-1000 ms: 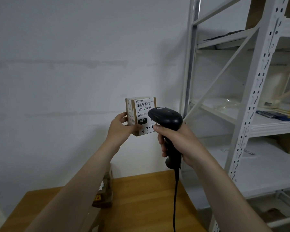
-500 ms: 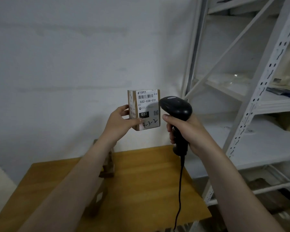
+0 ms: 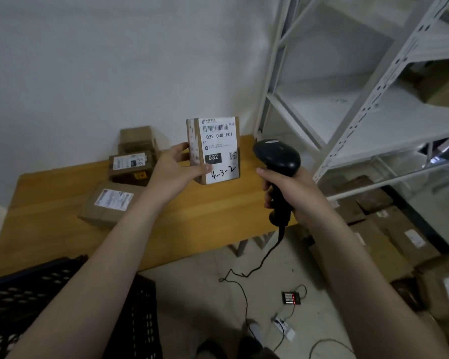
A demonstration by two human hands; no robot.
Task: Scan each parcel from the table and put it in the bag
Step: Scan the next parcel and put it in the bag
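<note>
The left hand [image 3: 174,169] pinches a small brown cardboard box with a white paper label [image 3: 214,151], thumb on the front, and holds it up over the smooth yellow wooden table [image 3: 205,216]. The right hand [image 3: 296,193] is wrapped round the handle of a shiny black plastic scanner [image 3: 276,156], just beside the box. Three more brown boxes [image 3: 131,164] lie on the table. I cannot tell what is in the black plastic basket with holes [image 3: 140,320].

My left grip [image 3: 175,172], raised ahead, pinches the parcel [image 3: 218,141]; my right grip [image 3: 296,195] curls round the scanner [image 3: 278,156] handle.
</note>
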